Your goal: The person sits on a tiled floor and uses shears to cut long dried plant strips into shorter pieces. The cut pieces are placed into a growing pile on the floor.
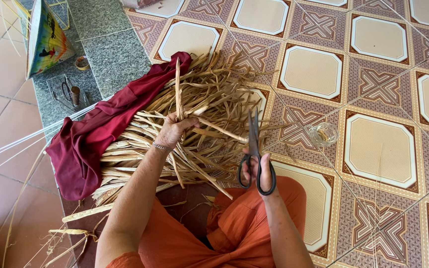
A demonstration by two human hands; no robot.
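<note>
A dry leaf strip [178, 89] stands upright from my left hand [174, 130], whose grip is closed on it and on a second strip that slants toward the scissors [255, 154]. My right hand [254, 168] has its grip closed through the scissors' black loops; the blades point up and away, nearly shut, just right of the slanting strip. Both hands work above the leaf pile [175, 144], which lies on the floor [378, 129] before my orange-clad lap and partly on a dark red cloth [95, 134]. A small glass [323, 133] stands on the tiles to the right, apart from the pile. At upper left, a painted cone [45, 37] rests on a grey stone slab [115, 54].

Risk, as I judge it: the blade tips sit near my left fingers, so a careless cut could nick them; brittle strips may split if bent.
</note>
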